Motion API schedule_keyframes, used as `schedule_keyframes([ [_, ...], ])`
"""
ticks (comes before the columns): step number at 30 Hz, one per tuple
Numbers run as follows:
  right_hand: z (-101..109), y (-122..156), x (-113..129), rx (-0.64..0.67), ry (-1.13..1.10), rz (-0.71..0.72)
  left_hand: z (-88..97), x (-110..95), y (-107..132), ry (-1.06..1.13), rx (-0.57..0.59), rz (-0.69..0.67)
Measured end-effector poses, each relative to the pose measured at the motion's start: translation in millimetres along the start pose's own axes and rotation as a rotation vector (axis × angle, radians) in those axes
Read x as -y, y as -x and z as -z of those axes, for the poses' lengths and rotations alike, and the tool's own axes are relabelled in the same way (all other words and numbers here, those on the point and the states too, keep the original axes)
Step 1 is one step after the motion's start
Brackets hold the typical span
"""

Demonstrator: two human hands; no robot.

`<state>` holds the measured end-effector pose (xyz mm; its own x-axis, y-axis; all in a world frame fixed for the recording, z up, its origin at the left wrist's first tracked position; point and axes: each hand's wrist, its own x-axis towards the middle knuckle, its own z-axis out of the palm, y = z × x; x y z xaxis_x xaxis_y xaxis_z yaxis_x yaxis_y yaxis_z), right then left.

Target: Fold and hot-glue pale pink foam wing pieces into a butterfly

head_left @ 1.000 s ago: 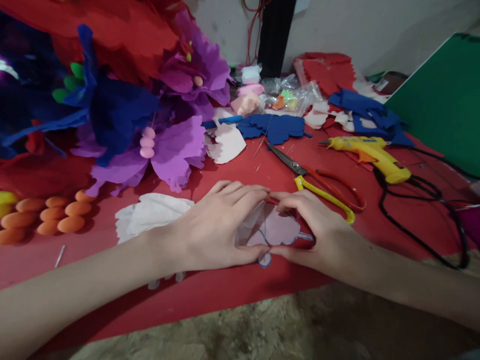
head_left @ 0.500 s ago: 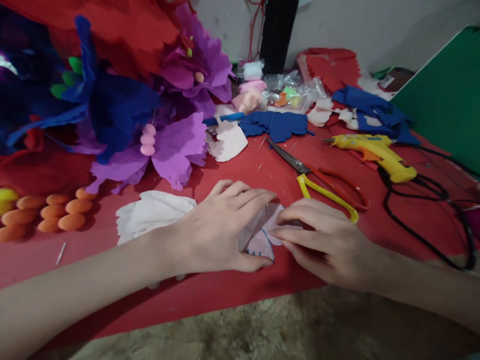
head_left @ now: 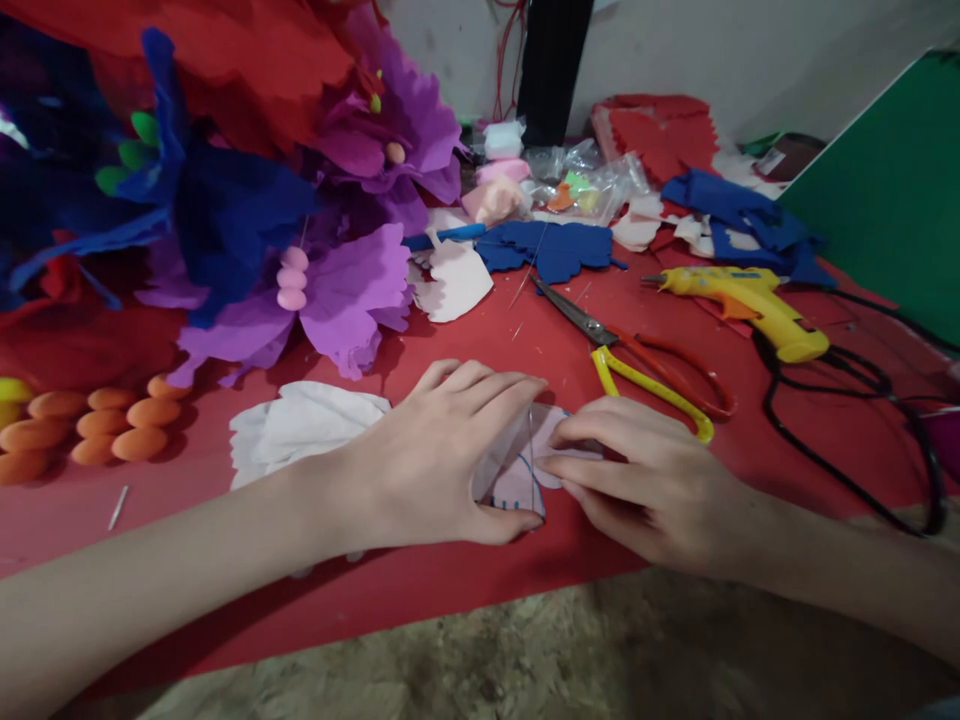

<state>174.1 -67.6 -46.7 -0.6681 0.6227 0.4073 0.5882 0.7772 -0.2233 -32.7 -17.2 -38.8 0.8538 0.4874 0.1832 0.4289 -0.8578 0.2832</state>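
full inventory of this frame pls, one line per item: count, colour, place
petal piece: 1, pale pink with blue outline, between both hands
white sheets: small pile, white, beside left wrist
scissors: 1, yellow and red handles, behind right hand
glue gun: 1, yellow, right rear
cable: 1, black, looped at right
foam ovals: several, orange, far left
paper flowers: several, purple, blue and red, rear left
cut pieces: several, blue, rear centre
board: 1, green, far right
table cover: 1, red, under everything
left hand: 1, resting on petal piece
right hand: 1, fingertips on petal piece
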Motion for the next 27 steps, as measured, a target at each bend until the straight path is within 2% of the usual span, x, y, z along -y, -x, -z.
schedule_keyframes([
  [12,1.8,1.3,0.7,0.008,0.028,0.019,-0.9,0.5,-0.2,-0.022,-0.013,-0.013],
  [20,-0.8,0.7,-0.5,-0.009,0.043,0.105,-2.6,1.9,0.4,-0.045,-0.016,-0.039],
  [27,-1.3,3.5,0.2,-0.014,0.055,0.103,-1.0,1.0,0.0,-0.004,-0.002,-0.01],
])
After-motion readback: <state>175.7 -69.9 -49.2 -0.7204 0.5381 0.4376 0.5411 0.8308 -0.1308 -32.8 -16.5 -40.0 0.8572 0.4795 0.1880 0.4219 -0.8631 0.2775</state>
